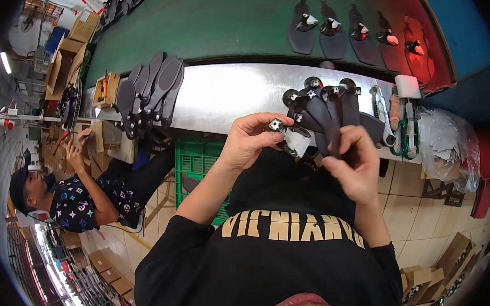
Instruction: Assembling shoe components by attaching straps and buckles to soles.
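Observation:
In front of my body, my left hand [255, 141] pinches a black heeled sandal [292, 150] between thumb and fingers. White paper [298, 139] is wrapped on its strap, and the heel tip points up to the left. My right hand [355, 163] is curled, its thumb and fingers closed at a dark sole edge [332, 142]. Overlap hides which sandal that edge belongs to. Just beyond my hands, a pile of black heeled sandals [348, 103] lies on the metal table [226, 92], several heels facing away from me.
Dark soles [159, 84] lie in a stack at the table's left. Sandals in a row [329, 31] rest on the green conveyor belt [208, 25]. Scissors [410, 127], a wrench-like tool [379, 105], a white roll [407, 86] and a plastic bag [447, 144] sit right. A co-worker [83, 193] sits left, beyond a green crate [196, 161].

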A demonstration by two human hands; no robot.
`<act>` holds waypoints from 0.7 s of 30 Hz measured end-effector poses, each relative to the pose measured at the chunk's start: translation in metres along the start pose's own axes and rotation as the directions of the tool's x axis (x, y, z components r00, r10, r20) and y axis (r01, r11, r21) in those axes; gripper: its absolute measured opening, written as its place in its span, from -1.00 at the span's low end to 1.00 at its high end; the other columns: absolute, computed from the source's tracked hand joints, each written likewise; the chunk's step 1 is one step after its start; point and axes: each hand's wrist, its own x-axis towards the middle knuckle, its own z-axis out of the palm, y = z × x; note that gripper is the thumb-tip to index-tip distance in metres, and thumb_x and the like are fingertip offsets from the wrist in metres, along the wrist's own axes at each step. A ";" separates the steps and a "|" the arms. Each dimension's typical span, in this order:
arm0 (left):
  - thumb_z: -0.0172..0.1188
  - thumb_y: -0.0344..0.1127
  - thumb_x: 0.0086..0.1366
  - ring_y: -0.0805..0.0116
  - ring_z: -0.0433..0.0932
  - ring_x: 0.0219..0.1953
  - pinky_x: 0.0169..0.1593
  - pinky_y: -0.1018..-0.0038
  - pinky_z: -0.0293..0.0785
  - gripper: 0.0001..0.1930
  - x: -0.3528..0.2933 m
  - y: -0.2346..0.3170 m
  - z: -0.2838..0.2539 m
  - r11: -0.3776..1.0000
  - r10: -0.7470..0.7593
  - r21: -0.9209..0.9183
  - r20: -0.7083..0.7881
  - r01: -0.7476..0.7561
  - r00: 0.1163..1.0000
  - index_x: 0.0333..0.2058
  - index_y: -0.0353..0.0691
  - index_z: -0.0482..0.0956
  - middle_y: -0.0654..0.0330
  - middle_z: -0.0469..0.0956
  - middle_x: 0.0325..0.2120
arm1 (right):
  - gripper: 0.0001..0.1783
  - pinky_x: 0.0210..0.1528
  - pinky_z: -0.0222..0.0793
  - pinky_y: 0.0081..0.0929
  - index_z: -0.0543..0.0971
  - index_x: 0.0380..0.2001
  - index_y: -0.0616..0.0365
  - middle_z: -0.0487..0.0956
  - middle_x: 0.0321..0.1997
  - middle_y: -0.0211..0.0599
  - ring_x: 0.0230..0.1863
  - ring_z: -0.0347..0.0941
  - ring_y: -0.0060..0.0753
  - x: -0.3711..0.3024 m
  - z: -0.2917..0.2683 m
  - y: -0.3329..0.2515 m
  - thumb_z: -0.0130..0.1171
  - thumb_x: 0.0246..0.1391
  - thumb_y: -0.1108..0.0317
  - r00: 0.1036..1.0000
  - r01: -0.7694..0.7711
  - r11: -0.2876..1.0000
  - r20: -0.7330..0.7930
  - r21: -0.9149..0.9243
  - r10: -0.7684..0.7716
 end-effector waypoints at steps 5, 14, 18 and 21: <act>0.24 -0.62 0.13 0.44 0.61 -0.21 -0.22 0.54 0.65 -0.64 -0.008 -0.008 0.000 1.000 0.021 -0.006 -0.078 -0.022 0.997 -0.06 -0.32 0.58 0.04 0.59 -0.06 | -0.48 -0.20 0.40 -0.51 0.56 -0.07 0.28 0.63 -0.17 -0.21 -0.32 0.49 -0.41 -0.011 0.021 -0.002 0.41 -0.21 0.52 0.999 0.034 0.944 -0.016 -0.329 -0.042; 0.16 -0.66 0.07 0.32 0.65 -0.19 -0.21 0.49 0.68 -0.63 -0.012 -0.017 0.001 0.998 0.065 0.016 -0.096 -0.064 0.993 -0.08 -0.37 0.55 -0.14 0.56 -0.05 | -0.51 -0.23 0.40 -0.47 0.60 -0.08 0.25 0.64 -0.23 -0.16 -0.33 0.53 -0.28 -0.008 0.018 0.010 0.37 -0.22 0.54 0.981 0.192 0.903 0.086 -0.383 -0.172; 0.13 -0.68 0.06 0.32 0.65 -0.21 -0.21 0.49 0.68 -0.63 -0.011 -0.017 0.003 0.998 0.067 0.024 -0.095 -0.065 0.993 -0.10 -0.36 0.55 -0.16 0.55 -0.05 | -0.51 -0.23 0.40 -0.46 0.60 -0.09 0.24 0.64 -0.24 -0.16 -0.33 0.53 -0.26 -0.010 0.017 0.012 0.37 -0.22 0.53 0.987 0.158 0.916 0.073 -0.368 -0.141; 0.14 -0.68 0.05 0.32 0.65 -0.22 -0.22 0.49 0.68 -0.63 -0.011 -0.016 0.004 0.997 0.067 0.030 -0.097 -0.064 0.993 -0.11 -0.37 0.56 -0.17 0.55 -0.06 | -0.52 -0.23 0.40 -0.46 0.60 -0.09 0.24 0.64 -0.26 -0.16 -0.33 0.53 -0.26 -0.011 0.016 0.012 0.37 -0.21 0.53 0.987 0.158 0.918 0.069 -0.365 -0.142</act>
